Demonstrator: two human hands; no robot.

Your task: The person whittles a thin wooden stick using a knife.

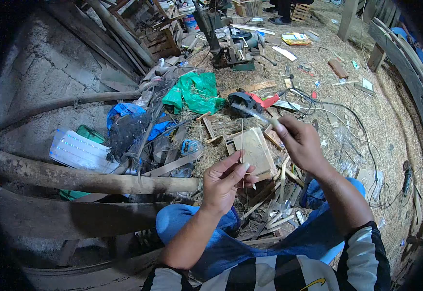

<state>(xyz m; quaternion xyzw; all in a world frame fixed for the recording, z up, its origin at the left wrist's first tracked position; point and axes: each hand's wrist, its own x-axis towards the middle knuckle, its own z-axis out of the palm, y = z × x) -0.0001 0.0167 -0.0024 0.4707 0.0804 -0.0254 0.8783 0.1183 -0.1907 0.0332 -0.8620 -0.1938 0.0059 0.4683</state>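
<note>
right grip [299,141]: knife [253,113] | left grip [222,183]: thin stick [243,138] | shirt [289,271]: yellow swoosh logo [314,283]

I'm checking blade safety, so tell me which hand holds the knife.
The right hand: it holds the knife by its pale handle, whereas the left hand pinches a thin stick.

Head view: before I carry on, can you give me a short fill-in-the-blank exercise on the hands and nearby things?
1. The left hand holds the thin stick, while the knife is in the ____ hand.
2. The crumpled plastic bag is ____.
3. The power tool beyond the knife is black and ____.
4. The person's trousers are ____.

Missing words: right; green; red; blue.
</note>
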